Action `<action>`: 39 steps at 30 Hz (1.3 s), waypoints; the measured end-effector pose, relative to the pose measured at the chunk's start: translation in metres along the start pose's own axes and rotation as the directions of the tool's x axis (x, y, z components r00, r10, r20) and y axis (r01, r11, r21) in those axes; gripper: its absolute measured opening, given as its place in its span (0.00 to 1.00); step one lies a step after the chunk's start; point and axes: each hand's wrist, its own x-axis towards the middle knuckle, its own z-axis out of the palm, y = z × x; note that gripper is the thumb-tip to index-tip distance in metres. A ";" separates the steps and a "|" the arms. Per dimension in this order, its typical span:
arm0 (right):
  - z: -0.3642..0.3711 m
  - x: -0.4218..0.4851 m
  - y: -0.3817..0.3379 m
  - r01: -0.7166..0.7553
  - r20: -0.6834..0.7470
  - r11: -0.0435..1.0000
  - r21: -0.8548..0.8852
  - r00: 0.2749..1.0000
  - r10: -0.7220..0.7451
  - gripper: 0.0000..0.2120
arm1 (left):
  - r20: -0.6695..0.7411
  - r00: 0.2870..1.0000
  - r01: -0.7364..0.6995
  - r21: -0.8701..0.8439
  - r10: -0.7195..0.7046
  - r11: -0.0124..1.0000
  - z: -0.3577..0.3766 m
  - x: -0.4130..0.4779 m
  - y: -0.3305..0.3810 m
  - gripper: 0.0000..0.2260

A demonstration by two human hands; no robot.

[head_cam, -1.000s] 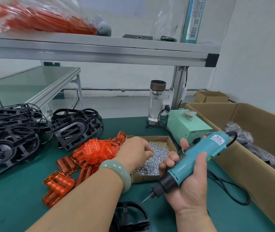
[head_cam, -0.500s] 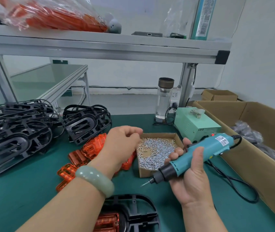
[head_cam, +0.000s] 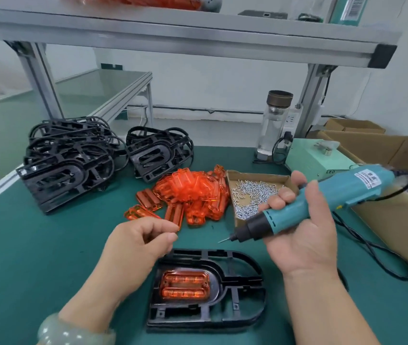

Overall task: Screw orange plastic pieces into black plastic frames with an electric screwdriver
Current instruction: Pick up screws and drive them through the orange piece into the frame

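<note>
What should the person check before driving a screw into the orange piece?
1. Orange piece sits in the black frame: ok.
2. Black frame lies flat on the green table: ok.
3. Right hand grips the electric screwdriver: ok.
4. Screw pinched in the left hand: cannot tell, too small to see.
5. Screwdriver bit over a screw hole: not ok, it hangs beyond the frame's far edge.
6. More screws ready in the cardboard box: ok.
</note>
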 end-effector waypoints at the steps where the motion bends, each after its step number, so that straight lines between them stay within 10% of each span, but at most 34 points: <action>1: 0.004 0.000 0.001 0.008 -0.013 1.000 0.000 1.000 -0.008 0.10 | 0.044 0.997 -0.058 0.050 0.056 0.997 0.000 -0.006 0.001 0.08; 8: 0.007 0.006 0.005 0.055 -0.094 0.996 0.070 0.994 -0.048 0.07 | 0.635 0.694 -0.529 0.130 0.339 0.838 0.007 -0.038 -0.001 0.04; 14: 0.003 0.003 0.011 0.022 -0.065 0.999 0.040 0.998 -0.020 0.09 | 0.594 0.727 -0.524 0.155 0.345 0.838 0.024 -0.035 -0.008 0.05; 18: -0.002 0.001 0.009 0.021 -0.037 1.000 0.003 0.999 -0.021 0.10 | 0.564 0.779 -0.407 0.122 0.274 0.905 0.020 -0.027 -0.001 0.07; 24: -0.007 -0.001 0.003 0.011 0.055 0.997 0.075 0.998 -0.015 0.23 | 0.013 0.999 0.032 -0.447 -0.029 0.894 0.008 0.004 0.011 0.12; 29: -0.001 0.000 0.010 -0.004 0.083 0.999 0.047 0.997 0.000 0.37 | 0.038 0.982 0.154 -0.729 -0.184 0.667 0.021 0.006 0.012 0.06; 39: 0.008 -0.007 0.030 0.011 -0.138 0.997 0.077 0.990 0.000 0.05 | 0.280 0.908 0.404 -0.786 -0.313 0.468 0.030 -0.002 0.009 0.13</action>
